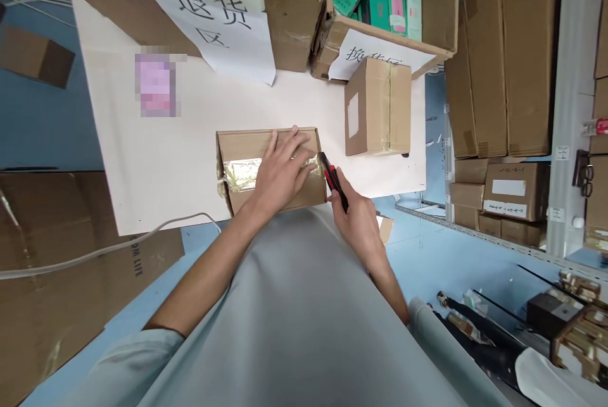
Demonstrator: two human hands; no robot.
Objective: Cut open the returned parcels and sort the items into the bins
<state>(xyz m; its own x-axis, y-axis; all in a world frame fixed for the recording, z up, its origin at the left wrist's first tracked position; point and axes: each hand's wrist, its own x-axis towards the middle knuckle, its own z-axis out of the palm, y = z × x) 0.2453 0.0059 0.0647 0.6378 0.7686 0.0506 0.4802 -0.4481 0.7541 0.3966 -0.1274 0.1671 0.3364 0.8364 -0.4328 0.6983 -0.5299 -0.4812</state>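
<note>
A cardboard box (pixel 299 198) lies on the white table in front of me, a strip of shiny clear tape (pixel 242 174) running along its top. My left hand (pixel 282 169) rests on that box with its fingers spread over the tape and cardboard. In my right hand (pixel 354 214) is a black and red box cutter (pixel 334 180), gripped with the fingers wrapped around it. The cutter's tip is at the box's right edge, near the end of the tape. Whether the blade touches the tape I cannot tell.
A taped carton (pixel 377 106) stands at the table's right. Behind are two open boxes with paper signs, one holding green packages (pixel 377 5). A pixelated pink item (pixel 156 85) lies left on the white table (pixel 190 135). A pale cable (pixel 142 236) crosses the near left edge.
</note>
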